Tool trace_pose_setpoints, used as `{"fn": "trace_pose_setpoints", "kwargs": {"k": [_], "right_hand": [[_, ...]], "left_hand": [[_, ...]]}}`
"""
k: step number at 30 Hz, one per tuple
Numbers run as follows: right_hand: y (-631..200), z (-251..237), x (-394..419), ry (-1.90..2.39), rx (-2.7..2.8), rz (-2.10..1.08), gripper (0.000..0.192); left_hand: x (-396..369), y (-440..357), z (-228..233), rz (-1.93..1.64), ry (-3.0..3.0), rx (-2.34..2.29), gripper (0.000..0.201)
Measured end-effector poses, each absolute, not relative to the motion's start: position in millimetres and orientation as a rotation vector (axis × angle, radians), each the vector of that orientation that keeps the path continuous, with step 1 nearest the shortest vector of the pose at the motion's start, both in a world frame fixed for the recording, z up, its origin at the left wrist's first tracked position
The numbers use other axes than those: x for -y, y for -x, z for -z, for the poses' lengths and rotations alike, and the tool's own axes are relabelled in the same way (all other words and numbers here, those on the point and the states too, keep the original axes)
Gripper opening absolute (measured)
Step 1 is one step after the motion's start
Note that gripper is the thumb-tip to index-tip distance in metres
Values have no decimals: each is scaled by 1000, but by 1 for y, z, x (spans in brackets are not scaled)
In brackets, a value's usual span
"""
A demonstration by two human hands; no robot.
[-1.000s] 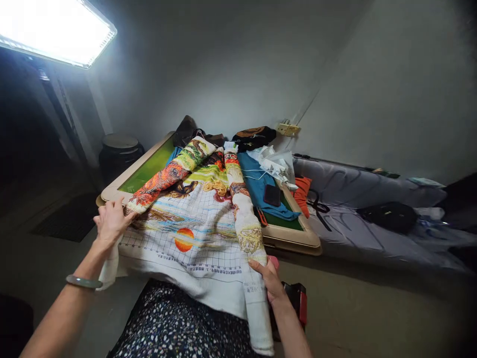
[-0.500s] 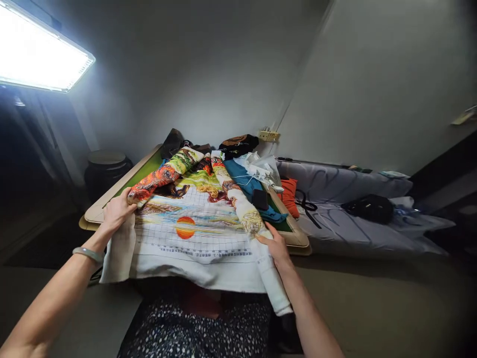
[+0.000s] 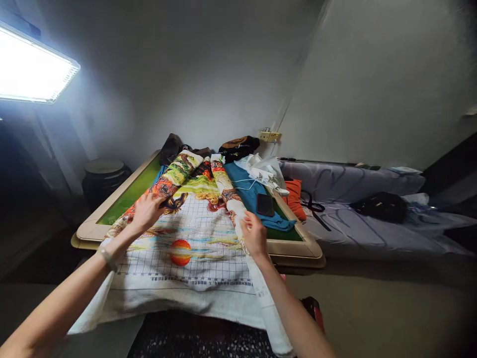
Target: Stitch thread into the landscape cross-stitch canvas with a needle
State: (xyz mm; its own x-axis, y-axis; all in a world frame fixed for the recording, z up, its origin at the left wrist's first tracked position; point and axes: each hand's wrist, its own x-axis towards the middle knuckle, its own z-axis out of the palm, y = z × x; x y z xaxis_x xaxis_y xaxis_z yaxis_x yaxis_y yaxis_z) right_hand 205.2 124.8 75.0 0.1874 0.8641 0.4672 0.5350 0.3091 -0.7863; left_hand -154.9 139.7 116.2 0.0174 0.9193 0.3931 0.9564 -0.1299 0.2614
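Two hands on one cross-stitch canvas (image 3: 194, 238): left hand (image 3: 147, 211), right hand (image 3: 253, 233). Two rolled edges of that canvas, one bracelet (image 3: 107, 258), one green-topped table (image 3: 126, 196). One phone (image 3: 265, 204), one blue cloth (image 3: 246, 186), one orange cushion (image 3: 294, 195), one black bag (image 3: 380, 206), one lamp panel (image 3: 32, 69), one wall socket (image 3: 270, 135).

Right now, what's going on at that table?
A person sits at a green-topped table with a large cross-stitch cloth spread across it and hanging over the near edge. Both side edges of the cloth are rolled up. The left hand rests on the left roll; the right hand rests on the right roll. A dark phone lies on a blue cloth just beyond the right hand.
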Motion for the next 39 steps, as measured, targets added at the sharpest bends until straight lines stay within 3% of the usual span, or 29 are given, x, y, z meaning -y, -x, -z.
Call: {"fn": "trace_pose_setpoints", "kwargs": {"k": [3,8,11,15,18,23,27,31,34,39], "right_hand": [[-167,-80,-185,1335,1569,-524,30],[-150,-75,-266,1380,1593,-554,41],[-150,-66,-288,1384,1634,-581,43],[-147,-46,-299,1368,1621,-649,19],[-148,-38,-307,1314,1536,-761,7],[-159,-43,-318,1176,1210,-936,34],[-168,-53,-320,1025,941,-1012,35],[-180,-59,-322,877,726,-1131,34],[-190,-61,-322,756,581,-1229,30],[-201,-66,-317,665,522,-1220,27]], "left_hand": [[-192,107,-114,882,2444,1955,30],[-286,54,-107,1034,2633,1900,35],[-336,43,-95,1134,2770,1915,25],[-376,42,-67,1368,2928,1920,11],[-386,46,-48,1713,2914,1944,10],[-393,60,-41,2597,2515,2019,23],[-403,77,-53,3233,1962,1894,24],[-404,95,-78,3545,1582,1791,20],[-396,122,-109,3584,1329,1646,19],[-352,190,-177,3204,1344,1643,26]]}}
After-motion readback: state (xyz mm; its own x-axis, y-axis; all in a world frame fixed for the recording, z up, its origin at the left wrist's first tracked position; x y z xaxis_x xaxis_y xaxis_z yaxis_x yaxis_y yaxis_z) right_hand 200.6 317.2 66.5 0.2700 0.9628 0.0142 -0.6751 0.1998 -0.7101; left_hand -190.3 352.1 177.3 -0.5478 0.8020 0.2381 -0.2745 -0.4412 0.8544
